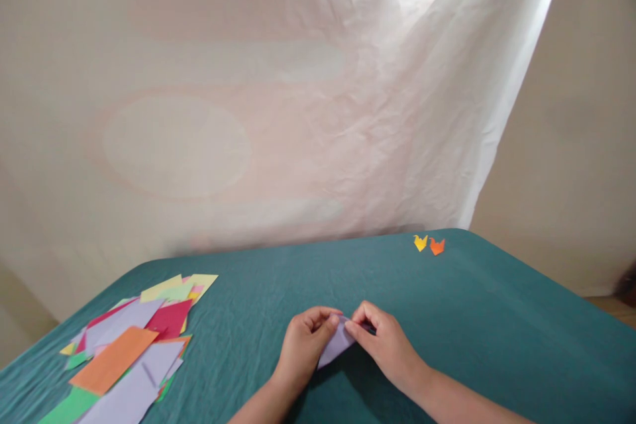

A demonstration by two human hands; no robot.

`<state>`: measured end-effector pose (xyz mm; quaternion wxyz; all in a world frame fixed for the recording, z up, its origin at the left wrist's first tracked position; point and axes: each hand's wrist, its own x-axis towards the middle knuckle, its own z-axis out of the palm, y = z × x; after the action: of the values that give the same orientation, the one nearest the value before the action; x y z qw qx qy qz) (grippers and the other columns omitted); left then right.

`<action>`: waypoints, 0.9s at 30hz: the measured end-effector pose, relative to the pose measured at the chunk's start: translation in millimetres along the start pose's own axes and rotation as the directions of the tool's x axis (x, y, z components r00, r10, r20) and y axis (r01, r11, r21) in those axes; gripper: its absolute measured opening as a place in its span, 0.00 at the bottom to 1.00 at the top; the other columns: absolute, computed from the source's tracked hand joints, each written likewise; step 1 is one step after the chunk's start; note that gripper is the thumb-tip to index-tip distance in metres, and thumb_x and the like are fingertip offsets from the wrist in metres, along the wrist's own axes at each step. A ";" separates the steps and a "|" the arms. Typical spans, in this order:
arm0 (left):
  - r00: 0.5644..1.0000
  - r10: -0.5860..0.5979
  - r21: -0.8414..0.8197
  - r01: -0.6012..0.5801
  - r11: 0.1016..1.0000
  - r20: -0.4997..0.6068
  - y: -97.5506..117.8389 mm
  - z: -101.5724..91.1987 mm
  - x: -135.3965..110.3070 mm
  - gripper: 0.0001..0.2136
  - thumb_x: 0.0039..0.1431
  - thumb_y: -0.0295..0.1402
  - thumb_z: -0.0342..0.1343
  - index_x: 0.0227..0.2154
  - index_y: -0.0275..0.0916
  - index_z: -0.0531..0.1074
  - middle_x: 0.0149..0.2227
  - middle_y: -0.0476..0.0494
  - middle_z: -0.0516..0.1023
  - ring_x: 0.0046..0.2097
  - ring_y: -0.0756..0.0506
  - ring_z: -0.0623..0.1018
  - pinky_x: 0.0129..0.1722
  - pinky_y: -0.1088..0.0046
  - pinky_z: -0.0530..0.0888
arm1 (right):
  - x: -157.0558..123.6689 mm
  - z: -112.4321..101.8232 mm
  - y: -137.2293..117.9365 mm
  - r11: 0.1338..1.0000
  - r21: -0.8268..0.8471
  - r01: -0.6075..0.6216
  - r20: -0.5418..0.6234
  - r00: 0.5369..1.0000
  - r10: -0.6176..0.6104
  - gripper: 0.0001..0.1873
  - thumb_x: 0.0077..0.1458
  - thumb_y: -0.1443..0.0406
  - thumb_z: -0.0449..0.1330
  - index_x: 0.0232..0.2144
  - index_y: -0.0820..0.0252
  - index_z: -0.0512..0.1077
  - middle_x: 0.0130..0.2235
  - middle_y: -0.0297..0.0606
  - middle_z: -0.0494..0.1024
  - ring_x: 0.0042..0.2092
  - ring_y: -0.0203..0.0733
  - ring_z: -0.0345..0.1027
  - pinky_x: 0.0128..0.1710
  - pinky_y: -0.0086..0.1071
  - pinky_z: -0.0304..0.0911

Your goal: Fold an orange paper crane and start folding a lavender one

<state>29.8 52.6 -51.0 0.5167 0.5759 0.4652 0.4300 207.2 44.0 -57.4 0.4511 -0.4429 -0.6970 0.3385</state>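
Low on the teal table (447, 318), the left hand (304, 344) and right hand (385, 341) pinch a lilac paper (338, 343) between fingertips, seemingly to hold a fold; loose coloured sheets (129, 351) lie left; two folded figures (428, 244) sit far right, apart

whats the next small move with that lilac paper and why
Probably press the fold flat against the green tablecloth: both the left hand and right hand pinch the lilac paper at its upper edge, and it looks only partly creased.
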 end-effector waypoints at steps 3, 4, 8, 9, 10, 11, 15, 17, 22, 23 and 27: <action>1.000 -0.020 -0.056 0.021 0.998 0.012 -2.7 0.5 0.9 0.20 0.49 0.47 0.62 0.37 0.35 0.77 0.28 0.45 0.78 0.25 0.51 0.70 0.24 0.79 0.61 | -0.1 -0.1 -0.5 1.000 0.001 -0.003 0.003 1.000 0.003 0.12 0.57 0.59 0.56 0.26 0.59 0.65 0.26 0.30 0.69 0.30 0.36 0.63 0.30 0.27 0.57; 1.000 -0.027 -0.072 0.028 0.997 0.013 -3.3 0.9 0.9 0.20 0.48 0.47 0.62 0.37 0.35 0.77 0.28 0.45 0.78 0.24 0.51 0.70 0.24 0.79 0.61 | -0.2 -0.1 -0.7 1.000 0.001 -0.006 0.004 1.000 0.006 0.12 0.57 0.59 0.56 0.26 0.59 0.66 0.26 0.30 0.69 0.30 0.36 0.63 0.30 0.27 0.57; 0.999 -0.034 -0.138 0.037 0.990 0.020 -3.7 2.0 0.5 0.20 0.47 0.47 0.63 0.37 0.35 0.77 0.28 0.46 0.77 0.24 0.52 0.69 0.24 0.79 0.61 | -0.4 -0.3 -0.8 1.000 -0.004 -0.007 0.005 1.000 0.007 0.12 0.58 0.58 0.56 0.26 0.59 0.66 0.26 0.30 0.69 0.30 0.36 0.63 0.30 0.27 0.57; 0.999 -0.034 -0.150 0.037 0.988 0.022 -3.5 2.2 0.3 0.20 0.47 0.46 0.63 0.37 0.35 0.77 0.28 0.46 0.77 0.24 0.52 0.69 0.24 0.79 0.61 | -0.4 -0.4 -0.7 1.000 -0.006 -0.007 0.005 1.000 0.007 0.12 0.58 0.58 0.56 0.26 0.59 0.66 0.26 0.30 0.69 0.30 0.36 0.63 0.30 0.27 0.57; 0.999 -0.034 -0.158 0.038 0.987 0.023 -3.3 2.3 0.1 0.19 0.47 0.46 0.64 0.36 0.35 0.77 0.28 0.46 0.77 0.24 0.52 0.69 0.24 0.79 0.61 | -0.3 -0.5 -0.6 1.000 -0.008 -0.008 0.005 1.000 0.008 0.12 0.58 0.58 0.56 0.26 0.59 0.66 0.26 0.30 0.69 0.30 0.36 0.63 0.30 0.27 0.57; 0.999 -0.035 -0.163 0.038 0.986 0.023 -3.1 2.4 -0.1 0.19 0.47 0.46 0.64 0.36 0.35 0.77 0.28 0.46 0.78 0.24 0.52 0.69 0.24 0.79 0.61 | -0.2 -0.6 -0.5 1.000 -0.009 -0.008 0.005 1.000 0.008 0.12 0.58 0.58 0.56 0.26 0.59 0.66 0.25 0.30 0.69 0.30 0.36 0.63 0.30 0.27 0.57; 0.999 -0.038 -0.166 0.041 0.985 0.019 -2.5 2.5 -0.5 0.19 0.47 0.46 0.64 0.36 0.35 0.77 0.27 0.46 0.78 0.24 0.52 0.70 0.24 0.79 0.61 | 0.3 -0.5 -0.6 1.000 -0.005 -0.014 0.008 1.000 0.014 0.13 0.57 0.58 0.56 0.25 0.59 0.66 0.25 0.31 0.69 0.29 0.36 0.63 0.30 0.27 0.57; 0.999 -0.038 -0.148 0.040 0.988 0.013 -2.1 2.7 -0.7 0.19 0.47 0.45 0.63 0.36 0.35 0.77 0.27 0.46 0.78 0.23 0.52 0.70 0.24 0.79 0.61 | 0.3 -0.3 -1.0 1.000 -0.008 -0.016 0.009 1.000 0.016 0.13 0.57 0.58 0.56 0.25 0.59 0.66 0.25 0.30 0.69 0.29 0.36 0.63 0.30 0.27 0.57; 1.000 -0.022 -0.071 0.020 0.997 -0.017 -0.1 3.9 -1.4 0.17 0.49 0.44 0.62 0.35 0.35 0.78 0.27 0.46 0.78 0.24 0.52 0.69 0.23 0.79 0.60 | -0.1 0.2 -1.1 1.000 -0.022 -0.014 0.004 1.000 0.014 0.12 0.57 0.59 0.57 0.25 0.59 0.66 0.25 0.30 0.70 0.29 0.36 0.63 0.30 0.27 0.58; 1.000 -0.016 -0.053 0.015 0.998 -0.025 0.1 4.1 -1.5 0.16 0.49 0.44 0.61 0.35 0.35 0.78 0.27 0.46 0.78 0.24 0.52 0.69 0.23 0.79 0.60 | -0.2 0.4 -1.0 1.000 -0.024 -0.015 0.005 1.000 0.015 0.11 0.56 0.59 0.57 0.25 0.59 0.66 0.25 0.30 0.70 0.29 0.36 0.63 0.30 0.27 0.58; 0.998 -0.005 0.002 0.005 1.000 -0.062 -1.2 4.2 -1.1 0.15 0.50 0.43 0.60 0.32 0.34 0.77 0.24 0.48 0.75 0.23 0.52 0.67 0.23 0.79 0.59 | -0.5 0.7 -1.3 0.999 -0.032 -0.022 0.011 1.000 0.022 0.11 0.57 0.60 0.57 0.25 0.59 0.66 0.25 0.30 0.69 0.29 0.36 0.63 0.29 0.27 0.57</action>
<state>33.6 50.7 -52.7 0.5025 0.5617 0.4830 0.4457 206.2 42.9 -56.7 0.4362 -0.4558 -0.6999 0.3348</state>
